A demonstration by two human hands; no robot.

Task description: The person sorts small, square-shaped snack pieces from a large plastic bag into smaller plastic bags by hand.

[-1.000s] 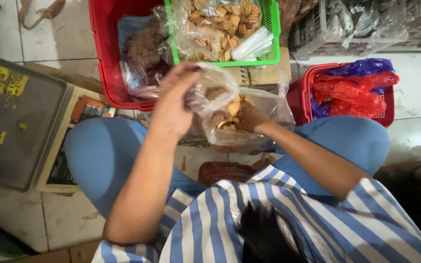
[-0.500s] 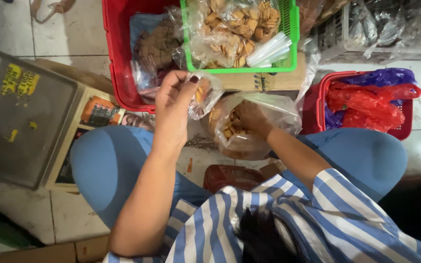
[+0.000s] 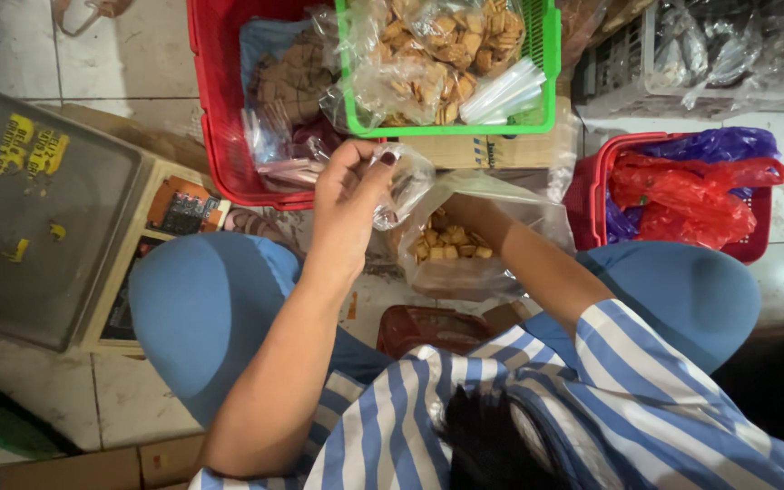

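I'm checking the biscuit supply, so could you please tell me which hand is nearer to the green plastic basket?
Left. The left hand pinches a small clear bag just below the green plastic basket; the right hand sits lower, inside the large clear bag of biscuits.

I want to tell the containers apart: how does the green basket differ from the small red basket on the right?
The green basket holds clear bags of tan biscuits; the small red basket holds red and purple plastic bags. The green basket rests on top of a bigger red crate; the small red basket stands on the tiled floor. Both are plastic.
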